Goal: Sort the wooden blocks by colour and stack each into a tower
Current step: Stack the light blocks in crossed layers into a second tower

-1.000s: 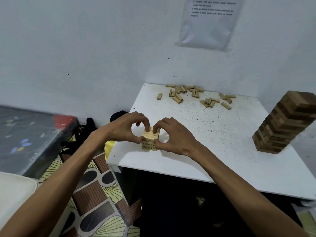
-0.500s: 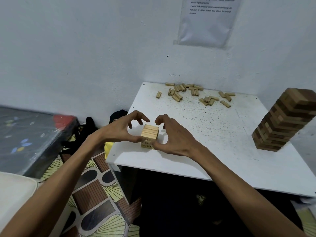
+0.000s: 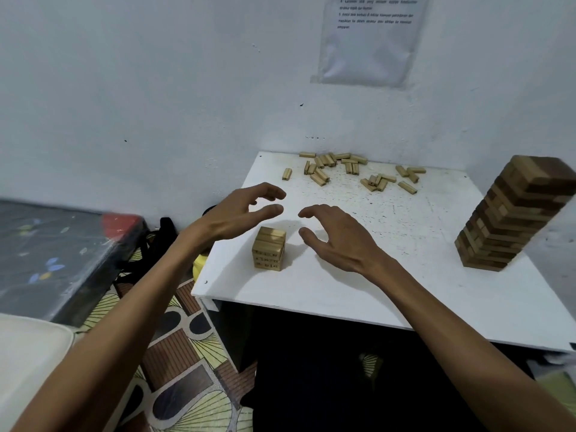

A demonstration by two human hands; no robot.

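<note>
A short stack of light wooden blocks (image 3: pixel 269 248) stands near the front left corner of the white table (image 3: pixel 358 291). My left hand (image 3: pixel 240 215) hovers just above and behind the stack, fingers relaxed and spread, holding nothing. To the stack's right, my right hand (image 3: pixel 338 236) floats above the table, also relaxed and empty. Neither hand touches the stack. Several loose light blocks (image 3: pixel 349 171) lie scattered along the table's far edge. A tall tower of darker brown blocks (image 3: pixel 511 215) stands at the right side of the table.
The table sits in a corner of white walls, with a paper sheet (image 3: pixel 371 39) taped above it. A dark flat surface (image 3: pixel 56 254) and a black bag (image 3: pixel 162 235) lie to the left over a patterned floor (image 3: pixel 174 369).
Both hands let go of the small light stack, opened and lifted away from it toward the back of the table. The stack stays standing where it was.
</note>
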